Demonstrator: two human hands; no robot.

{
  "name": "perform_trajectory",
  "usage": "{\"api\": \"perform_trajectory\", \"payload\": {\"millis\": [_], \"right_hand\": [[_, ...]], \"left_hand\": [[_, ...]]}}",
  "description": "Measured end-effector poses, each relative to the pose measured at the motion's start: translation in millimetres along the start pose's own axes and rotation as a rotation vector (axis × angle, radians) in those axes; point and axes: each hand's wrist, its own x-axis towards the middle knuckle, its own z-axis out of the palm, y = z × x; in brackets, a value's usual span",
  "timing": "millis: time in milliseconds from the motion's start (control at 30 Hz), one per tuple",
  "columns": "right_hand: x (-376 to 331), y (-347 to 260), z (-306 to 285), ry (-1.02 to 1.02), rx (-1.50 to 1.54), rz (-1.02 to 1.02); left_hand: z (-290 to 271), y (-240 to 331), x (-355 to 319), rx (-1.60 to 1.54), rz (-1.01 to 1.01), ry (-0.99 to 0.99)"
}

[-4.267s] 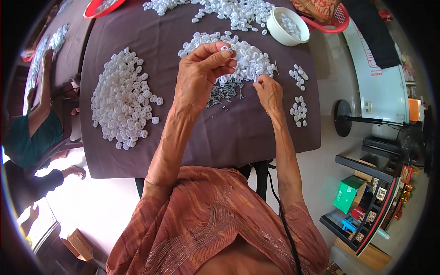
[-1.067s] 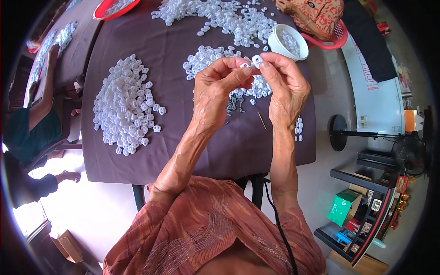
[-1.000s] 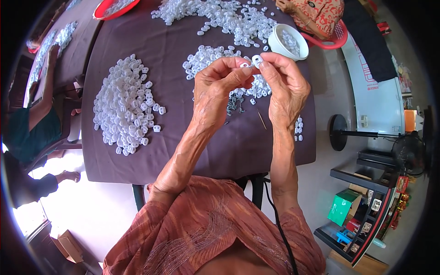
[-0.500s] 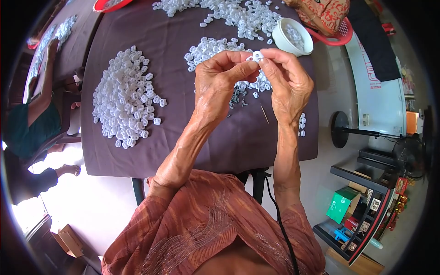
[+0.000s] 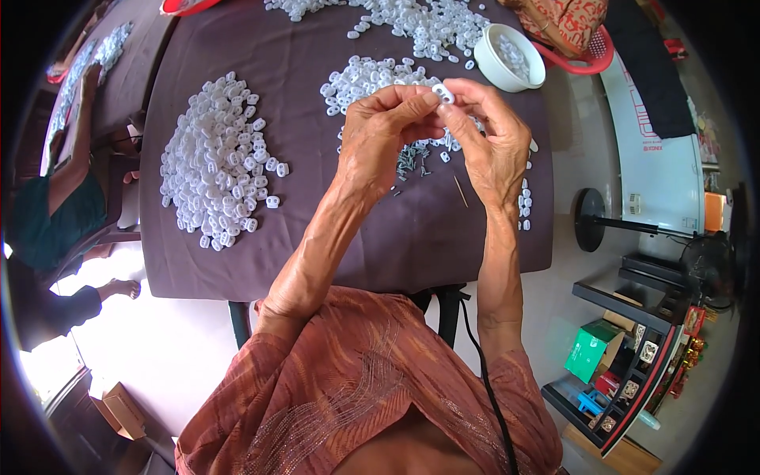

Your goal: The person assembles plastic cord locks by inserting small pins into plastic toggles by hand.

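A small white oval plastic piece with two dark holes (image 5: 442, 94) is pinched between my two hands above the table. My left hand (image 5: 372, 138) grips its left side with thumb and index finger, the other fingers curled. On the opposite side, my right hand (image 5: 495, 150) closes its thumb and fingers on the same piece. Beyond and below the hands spreads a heap of similar white pieces (image 5: 360, 81), partly hidden by them. Small grey screws (image 5: 409, 161) lie loose under my hands, and a thin wooden stick (image 5: 461, 191) rests near my right wrist.
A large pile of white pieces (image 5: 210, 162) covers the left of the brown-clothed table (image 5: 388, 253). More pieces (image 5: 427, 28) lie at the far side, beside a white bowl (image 5: 488, 67). Another person's arm (image 5: 554, 24) is at far right; a seated person (image 5: 59, 206) is at left.
The white piece has turned in my fingers, so both holes face up more plainly. My right hand has shifted slightly left and its fingers have moved around the piece.
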Motion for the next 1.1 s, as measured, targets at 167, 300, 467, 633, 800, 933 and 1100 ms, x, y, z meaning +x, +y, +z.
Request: {"api": "perform_trajectory", "payload": {"millis": [167, 300, 467, 633, 800, 933, 1100], "right_hand": [[-1.8, 3.6, 4.0, 0.048, -0.338, -0.247], [-0.9, 5.1, 2.8, 0.083, -0.430, -0.314], [-3.6, 6.1, -1.5, 0.066, -0.336, -0.271], [-6.4, 5.5, -4.0, 0.040, -0.331, -0.257], [-8.0, 9.7, -5.7, 0.035, -0.320, -0.290], [-10.2, 7.7, -6.6, 0.049, -0.397, -0.326], [-13.0, 7.1, -6.9, 0.049, -0.472, -0.374]], "left_hand": [[1.1, -3.9, 1.9, -0.036, -0.038, 0.000], [3.2, -4.4, 0.4, -0.061, -0.065, -0.021], [-1.1, -3.6, 1.9, -0.028, -0.108, -0.048], [1.0, 0.3, 3.7, 0.022, -0.091, -0.051], [-0.6, -0.3, 5.9, 0.113, -0.122, -0.105], [3.1, -3.5, 3.6, 0.104, -0.099, -0.089], [4.7, -9.3, -0.9, 0.100, -0.105, -0.029]]}}
